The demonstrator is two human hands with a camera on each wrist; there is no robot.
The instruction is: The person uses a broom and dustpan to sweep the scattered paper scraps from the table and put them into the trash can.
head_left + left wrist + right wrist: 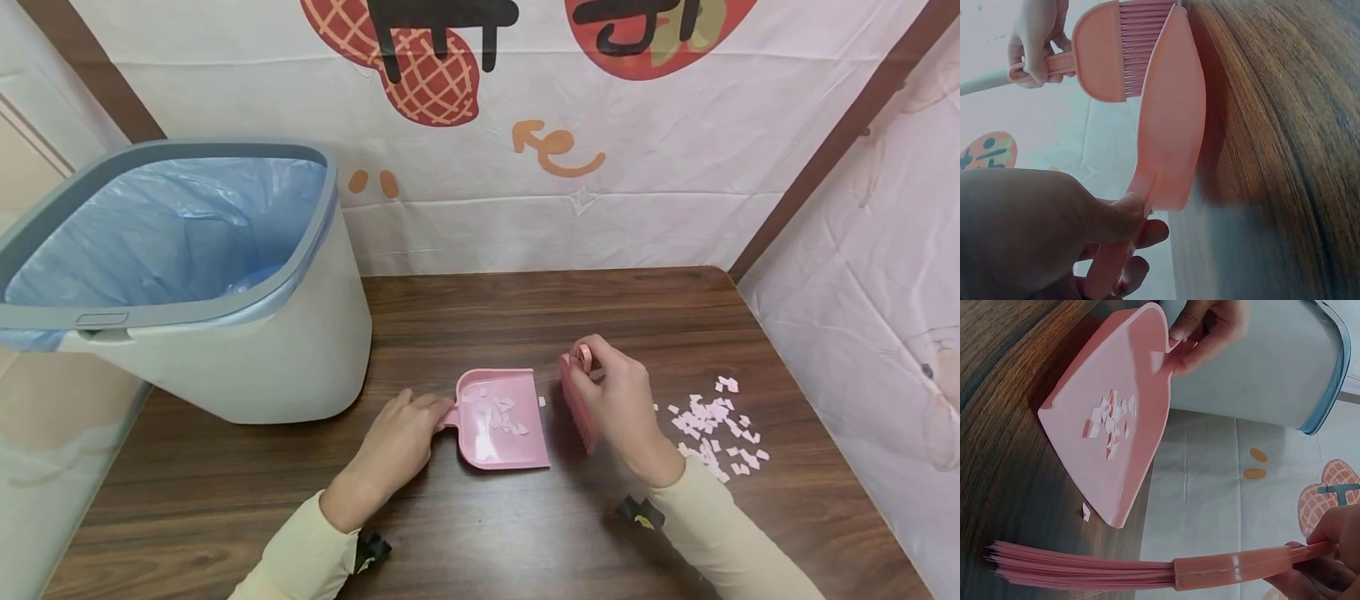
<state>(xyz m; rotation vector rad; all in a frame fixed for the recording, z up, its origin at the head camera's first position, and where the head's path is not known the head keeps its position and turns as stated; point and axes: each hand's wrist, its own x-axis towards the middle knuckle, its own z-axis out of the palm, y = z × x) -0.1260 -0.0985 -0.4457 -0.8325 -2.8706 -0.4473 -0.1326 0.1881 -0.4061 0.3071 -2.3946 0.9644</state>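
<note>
A pink dustpan (517,450) lies on the table with its wide lip facing right. Several small pale pink paper scraps (1110,422) rest in it. My left hand (401,437) grips the dustpan by its short handle. To the right of the lip, my right hand (618,400) holds a pink hand brush (1100,53) by its handle, bristles pointing down. One paper scrap (542,402) lies on the table just outside the lip. Farther right, beyond the right hand, a scattered heap of paper scraps (705,421) covers part of the table.
A large pale trash bin (300,367) with a grey-blue rim and blue liner bag (165,242) stands at the left of the wooden table (480,542). Behind the table hangs a white printed cloth (465,225). Another cloth (862,275) hangs along the right side.
</note>
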